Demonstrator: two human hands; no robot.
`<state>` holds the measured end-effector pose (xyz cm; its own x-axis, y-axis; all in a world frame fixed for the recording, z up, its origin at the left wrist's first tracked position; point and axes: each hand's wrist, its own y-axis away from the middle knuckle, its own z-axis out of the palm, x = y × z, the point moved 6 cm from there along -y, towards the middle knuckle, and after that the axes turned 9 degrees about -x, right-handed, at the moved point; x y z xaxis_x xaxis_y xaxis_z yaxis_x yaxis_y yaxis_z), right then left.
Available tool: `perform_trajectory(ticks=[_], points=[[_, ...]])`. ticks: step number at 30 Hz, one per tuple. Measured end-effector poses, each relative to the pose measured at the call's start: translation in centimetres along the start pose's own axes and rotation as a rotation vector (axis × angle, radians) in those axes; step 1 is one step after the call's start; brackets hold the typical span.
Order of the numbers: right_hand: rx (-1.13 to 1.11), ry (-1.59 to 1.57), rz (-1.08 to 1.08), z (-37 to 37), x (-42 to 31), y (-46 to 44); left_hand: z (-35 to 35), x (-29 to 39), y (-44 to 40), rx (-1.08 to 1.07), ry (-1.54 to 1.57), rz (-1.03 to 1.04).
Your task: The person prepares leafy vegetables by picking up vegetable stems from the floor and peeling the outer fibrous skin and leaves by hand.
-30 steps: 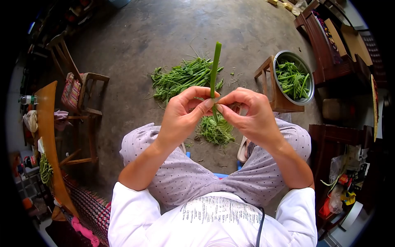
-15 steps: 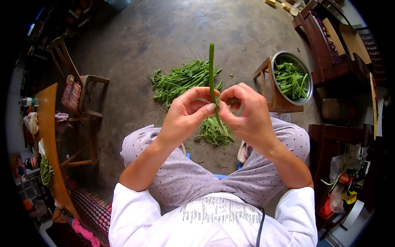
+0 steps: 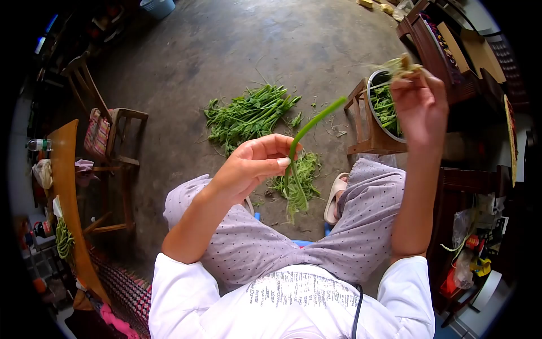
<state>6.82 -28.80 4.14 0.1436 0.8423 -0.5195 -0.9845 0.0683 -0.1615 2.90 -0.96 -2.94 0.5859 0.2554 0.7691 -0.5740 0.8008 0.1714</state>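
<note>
Left hand [image 3: 248, 166] pinches stalk [image 3: 314, 121]; right hand [image 3: 419, 110] grips blurred scrap [image 3: 403, 68]. Greens heap [image 3: 248, 117] on grey floor [image 3: 226, 45]; wooden chair [image 3: 130, 113].

Grey floor [image 3: 209, 51]: leafy stalk heap [image 3: 248, 116], smaller pile [image 3: 308, 172] (paler) near.

Pale glare lights the floor [image 3: 226, 45], the right hand [image 3: 420, 104] looks blurred, and dark edges curve

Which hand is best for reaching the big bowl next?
Probably the right hand: it looks nearer the metal bowl, though holding a blurry scrap. The left hand holds the green stem farther away.
</note>
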Motion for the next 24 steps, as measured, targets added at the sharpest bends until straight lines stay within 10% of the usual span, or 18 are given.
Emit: perform_trajectory(ticks=[5,15,19,22,24], points=[[0.009,-0.016,-0.125,-1.1,-4.3,0.3,0.4,-0.3,0.0,-0.048,0.107,-0.01],[-0.29,1.025,0.541,4.8,10.2,5.8,0.3,1.4,-0.6,0.091,-0.012,0.253],[-0.309,1.247,0.412,5.4,11.2,6.1,0.3,0.9,-1.0,0.085,0.057,0.275],[-0.285,1.266,0.382,5.5,10.8,5.9,0.2,2.2,-0.4,0.213,-0.198,0.424],[-0.375,1.436,0.285,6.4,10.2,5.7,2.6,5.3,1.5,0.354,-1.124,0.739]])
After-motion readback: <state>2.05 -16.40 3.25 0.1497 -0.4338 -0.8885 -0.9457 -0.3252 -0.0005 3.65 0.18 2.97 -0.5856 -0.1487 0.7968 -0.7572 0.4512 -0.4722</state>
